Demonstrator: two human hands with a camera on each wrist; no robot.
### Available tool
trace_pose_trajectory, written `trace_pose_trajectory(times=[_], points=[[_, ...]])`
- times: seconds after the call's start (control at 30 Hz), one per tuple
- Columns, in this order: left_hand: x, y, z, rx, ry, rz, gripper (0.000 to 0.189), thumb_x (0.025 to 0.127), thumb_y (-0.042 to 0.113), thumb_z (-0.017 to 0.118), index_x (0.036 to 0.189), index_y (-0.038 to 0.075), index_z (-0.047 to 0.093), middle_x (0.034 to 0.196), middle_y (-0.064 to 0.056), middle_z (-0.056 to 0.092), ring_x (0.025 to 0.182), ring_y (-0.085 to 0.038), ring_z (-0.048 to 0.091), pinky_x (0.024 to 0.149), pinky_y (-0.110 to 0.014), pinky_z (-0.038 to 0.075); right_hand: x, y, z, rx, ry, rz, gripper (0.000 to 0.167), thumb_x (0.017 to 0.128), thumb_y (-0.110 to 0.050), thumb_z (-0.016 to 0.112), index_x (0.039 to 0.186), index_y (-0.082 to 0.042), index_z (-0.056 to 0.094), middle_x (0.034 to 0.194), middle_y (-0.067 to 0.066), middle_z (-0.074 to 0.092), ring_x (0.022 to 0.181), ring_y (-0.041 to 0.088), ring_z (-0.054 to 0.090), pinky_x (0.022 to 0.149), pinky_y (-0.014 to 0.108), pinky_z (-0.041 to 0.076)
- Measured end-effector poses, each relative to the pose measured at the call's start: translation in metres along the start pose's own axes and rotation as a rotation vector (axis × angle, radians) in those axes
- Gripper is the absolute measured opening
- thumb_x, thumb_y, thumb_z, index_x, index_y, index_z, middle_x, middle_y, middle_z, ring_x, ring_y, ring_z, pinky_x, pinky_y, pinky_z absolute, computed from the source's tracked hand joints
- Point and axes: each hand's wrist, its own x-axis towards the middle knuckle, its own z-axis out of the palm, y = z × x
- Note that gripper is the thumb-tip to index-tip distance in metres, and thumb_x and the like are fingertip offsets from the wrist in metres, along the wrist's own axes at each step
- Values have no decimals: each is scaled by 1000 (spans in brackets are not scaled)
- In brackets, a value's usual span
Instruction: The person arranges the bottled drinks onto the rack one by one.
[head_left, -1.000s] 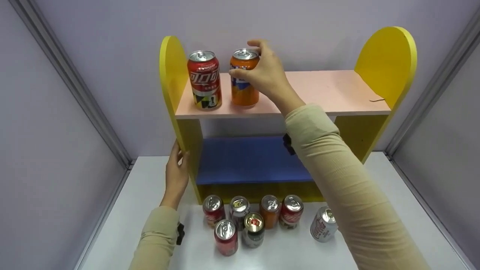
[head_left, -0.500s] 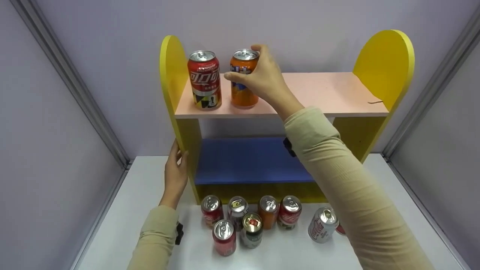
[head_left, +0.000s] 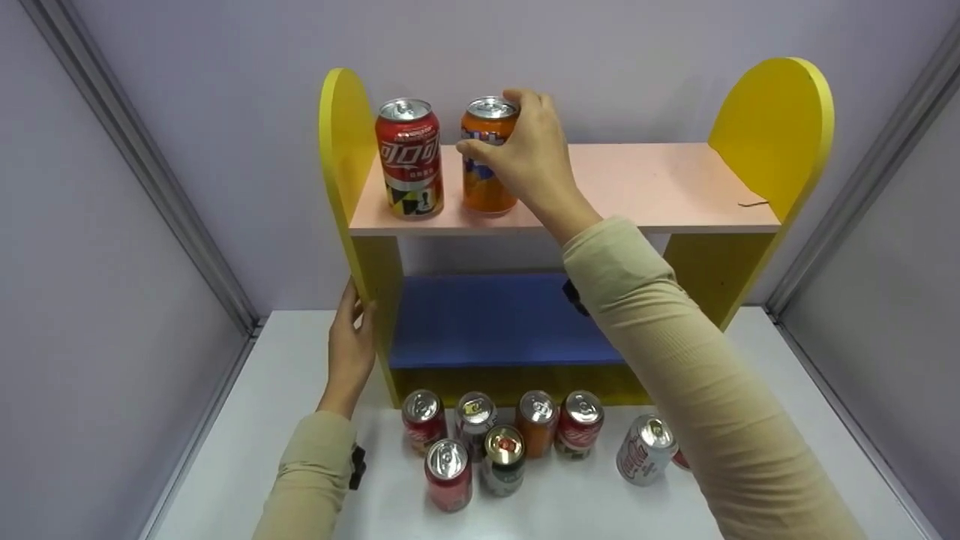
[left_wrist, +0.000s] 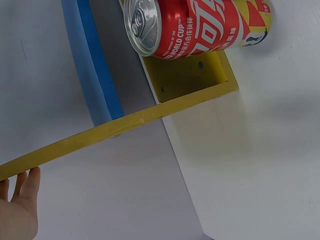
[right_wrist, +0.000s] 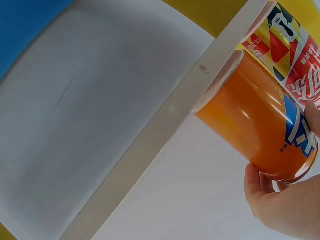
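Note:
In the head view my right hand [head_left: 534,142] curls round an orange soda can [head_left: 484,184] standing upright on the pink top shelf [head_left: 637,180]. The thumb lies across its front, and the other fingers reach behind its upper rim. In the right wrist view, fingertips [right_wrist: 253,175] meet the orange can near its top end. Left of it stands a red cola can [head_left: 409,161], upright beside the yellow side panel [head_left: 345,142]. My left hand [head_left: 351,345] rests its outstretched fingers against the outside of that panel, lower down. Fingertips [left_wrist: 33,175] touch the panel's edge in the left wrist view.
Below the top shelf runs a blue shelf [head_left: 495,319]. On the white table in front, several cans stand grouped, including a green one [head_left: 504,476] and a pinkish-red one [head_left: 448,491]. A silver cola can [head_left: 643,454] stands to the right, partly hiding a red one. Grey walls enclose the sides.
The right thumb moved slightly off the orange can's front, then came back over it. The orange can stays in its place on the shelf. The left hand has not visibly moved.

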Motion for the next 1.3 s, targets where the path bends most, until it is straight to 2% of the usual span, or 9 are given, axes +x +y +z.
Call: trace_pose_trajectory(times=[0.2,0.43,0.6,0.8,0.97,1.2,1.23,1.3], points=[[-1,-1,0,-8,-2,3,57,107,16,44,159,21,24,156,-13,34,139,-36,37,111,-47,38,3,7,-4,120,-29,-20,86,83,-33,82,150,-4,36,139,10,46,126,17,48,102,19,43],[-1,0,1,-26,-11,12,57,107,15,45,159,19,23,155,-14,35,139,-37,37,111,-47,38,11,22,-12,410,-141,-2,83,80,-19,85,147,-3,39,139,8,51,122,16,53,100,22,46],[0,1,2,-32,-16,15,57,107,14,44,159,19,23,156,-14,34,139,-37,36,111,-47,39,17,32,-15,547,-200,-21,75,82,-12,82,146,-3,44,135,8,56,120,17,55,100,23,45],[1,1,0,-19,-10,12,57,107,15,44,159,19,22,156,-15,34,139,-37,36,110,-47,39,23,36,-15,651,-271,-49,69,85,-4,77,146,-3,45,136,9,55,124,20,53,106,26,41],[1,1,-3,3,-2,1,58,107,16,44,159,19,22,157,-13,33,140,-36,36,110,-48,39,27,34,-14,683,-319,-54,68,87,1,73,147,-3,43,138,10,54,125,20,51,108,27,40],[1,0,-3,-6,-6,3,58,106,15,45,160,19,21,157,-14,33,140,-36,36,111,-48,38,27,33,-11,700,-326,-52,68,88,3,69,149,-3,40,140,11,52,126,20,50,109,28,38],[-1,5,-3,-9,-8,1,58,106,13,45,159,17,21,157,-15,33,139,-37,37,111,-48,38,27,33,-11,710,-326,-54,68,88,3,69,149,-2,40,140,12,52,127,21,50,109,28,38],[-1,5,-3,-16,-8,4,59,106,12,45,159,17,21,156,-16,33,139,-37,36,111,-49,38,26,33,-11,723,-328,-54,70,88,3,68,150,-2,37,141,12,50,128,21,49,109,28,38]])
